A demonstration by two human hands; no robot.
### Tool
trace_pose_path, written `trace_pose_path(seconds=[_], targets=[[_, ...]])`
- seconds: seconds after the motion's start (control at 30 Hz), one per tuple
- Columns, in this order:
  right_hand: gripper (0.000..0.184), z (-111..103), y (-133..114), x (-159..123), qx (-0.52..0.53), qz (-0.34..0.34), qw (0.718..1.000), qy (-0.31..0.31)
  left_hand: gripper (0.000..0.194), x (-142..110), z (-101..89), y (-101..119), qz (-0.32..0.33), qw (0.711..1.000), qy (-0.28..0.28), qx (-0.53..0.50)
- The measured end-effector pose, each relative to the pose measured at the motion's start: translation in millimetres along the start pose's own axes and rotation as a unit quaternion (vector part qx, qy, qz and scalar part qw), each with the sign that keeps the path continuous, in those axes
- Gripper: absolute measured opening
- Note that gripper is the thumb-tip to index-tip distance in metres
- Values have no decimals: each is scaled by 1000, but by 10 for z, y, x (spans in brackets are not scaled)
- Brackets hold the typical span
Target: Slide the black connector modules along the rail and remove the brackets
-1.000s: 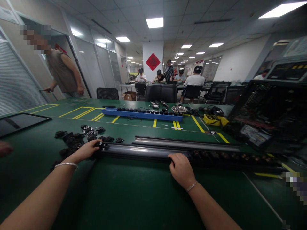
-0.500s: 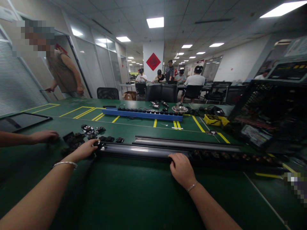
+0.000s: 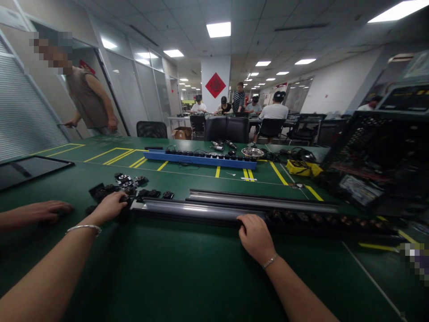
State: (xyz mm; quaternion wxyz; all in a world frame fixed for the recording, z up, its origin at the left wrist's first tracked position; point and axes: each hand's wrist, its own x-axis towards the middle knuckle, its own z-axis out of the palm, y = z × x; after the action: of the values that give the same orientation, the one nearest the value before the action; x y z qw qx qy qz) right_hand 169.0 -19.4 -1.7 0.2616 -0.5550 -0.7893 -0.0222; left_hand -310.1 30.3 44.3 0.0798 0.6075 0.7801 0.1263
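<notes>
A long, dark metal rail [image 3: 197,210] lies across the green table in front of me. My right hand [image 3: 256,235] has its fingers curled over the near edge of that rail, around its middle. Just off the rail's left end, my left hand [image 3: 110,208] pinches a small black part [image 3: 125,208], mostly covered by the fingers. Rows of black pieces [image 3: 318,219] sit in the right half of the rail. A second rail [image 3: 261,199] lies parallel behind it. Loose black parts [image 3: 125,180] are heaped beyond my left hand.
Another person's hand [image 3: 47,211] rests on the table at left, beside a dark flat panel [image 3: 33,170]. Farther back are a blue channel [image 3: 201,159] with black pieces, a metal bowl [image 3: 252,152] and a yellow box [image 3: 301,168]. An open computer case [image 3: 368,165] stands at right.
My left hand has drawn back left from the rail's end. The other person's hand has shifted down and left. My right hand stays on the rail.
</notes>
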Motion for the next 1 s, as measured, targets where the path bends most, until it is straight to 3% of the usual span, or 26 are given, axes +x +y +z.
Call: trace_pose_path(seconds=[0.13,0.37,0.47,0.6,0.67,0.73,0.9,1.0], targets=[[29,-10,-5,2,-2,1,1000,-4,42,-69,4,8,-28,996,11,88],[28,-27,-19,-7,-14,1,1000,-2,42,-167,159,97,0,988,26,150],[28,-16,-13,-12,-7,0,1000,2,42,-153,225,89,-24,985,69,154],[28,5,-10,-18,2,-9,1000,14,45,-153,260,219,-68,975,183,108],[28,5,-17,-20,4,-15,1000,25,43,-215,302,406,-39,965,246,79],[26,-18,-20,-20,1,-20,999,43,43,-343,398,675,39,961,267,53],[21,-196,90,-3,-76,42,984,157,41,-804,806,1482,227,958,173,16],[24,-309,245,10,-183,132,953,205,43,-987,996,1888,260,959,108,34]])
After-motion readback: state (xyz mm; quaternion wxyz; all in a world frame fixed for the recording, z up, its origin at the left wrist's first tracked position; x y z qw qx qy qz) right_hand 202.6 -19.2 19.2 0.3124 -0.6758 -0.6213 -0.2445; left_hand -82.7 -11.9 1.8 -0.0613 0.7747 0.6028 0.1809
